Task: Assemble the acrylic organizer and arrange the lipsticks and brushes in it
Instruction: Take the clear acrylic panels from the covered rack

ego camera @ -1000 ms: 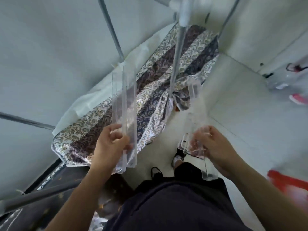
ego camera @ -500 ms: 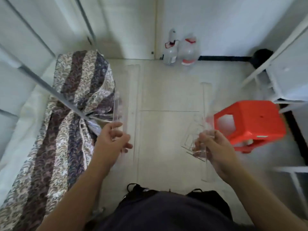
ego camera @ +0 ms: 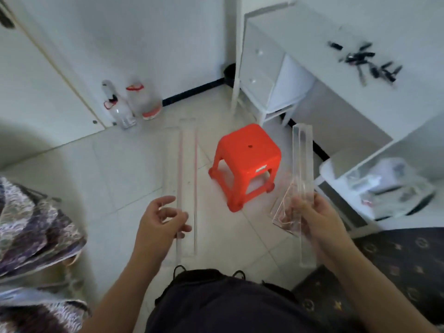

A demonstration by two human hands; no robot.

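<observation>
My left hand (ego camera: pixel 161 221) grips long clear acrylic panels (ego camera: pixel 186 179) that stand upright above the floor. My right hand (ego camera: pixel 317 218) holds another long clear acrylic panel (ego camera: pixel 303 159) together with smaller angled acrylic pieces (ego camera: pixel 284 210). Both bundles are in the air at waist height, apart from each other. Several dark lipsticks and brushes (ego camera: pixel 367 62) lie scattered on the white desk (ego camera: pixel 324 75) at the upper right.
A red plastic stool (ego camera: pixel 246 162) stands on the tiled floor between my hands. White drawers (ego camera: pixel 260 68) sit under the desk. Two plastic bottles (ego camera: pixel 132 104) stand by the wall. A patterned bedcover (ego camera: pixel 33 227) is at the left, and clear packaging (ego camera: pixel 389 186) lies on a low shelf at the right.
The view has swung right from the bed to the stool and desk. Both hands still hold their acrylic pieces, and the lipsticks on the desk have come into view.
</observation>
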